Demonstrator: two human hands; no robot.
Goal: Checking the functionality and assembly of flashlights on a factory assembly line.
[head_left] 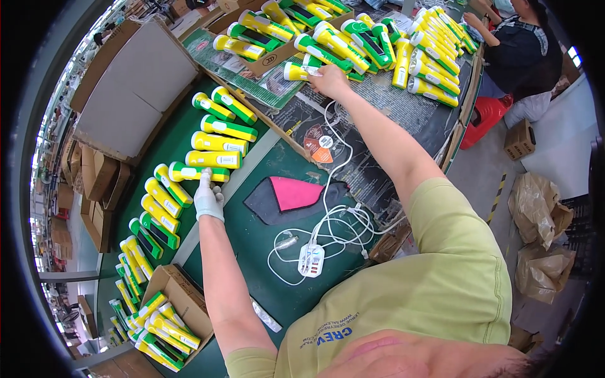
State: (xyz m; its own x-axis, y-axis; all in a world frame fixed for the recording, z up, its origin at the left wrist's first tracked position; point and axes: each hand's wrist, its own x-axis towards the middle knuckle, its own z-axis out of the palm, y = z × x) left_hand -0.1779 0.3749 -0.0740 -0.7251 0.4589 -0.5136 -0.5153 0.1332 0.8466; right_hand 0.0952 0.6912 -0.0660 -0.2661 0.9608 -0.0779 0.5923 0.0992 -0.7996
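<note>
My left hand (209, 200), in a white glove, has its fingers closed on the end of a yellow and green flashlight (189, 172) lying on the green work surface. My right arm stretches out to the far pile, and my right hand (330, 82) grips another yellow flashlight (293, 71), its head pointing left. Some white covers those fingers too. Behind it lies a dense pile of flashlights (334, 47). More flashlights (214, 159) form a loose row along the green surface, running from beyond my left hand down to the near left.
A white power strip (311, 259) with tangled cables sits before me, near a pink and dark cloth (293, 194). Flashlights fill a cardboard box (183, 296) at lower left. Another person (520, 44) works at far right by a red stool (485, 120).
</note>
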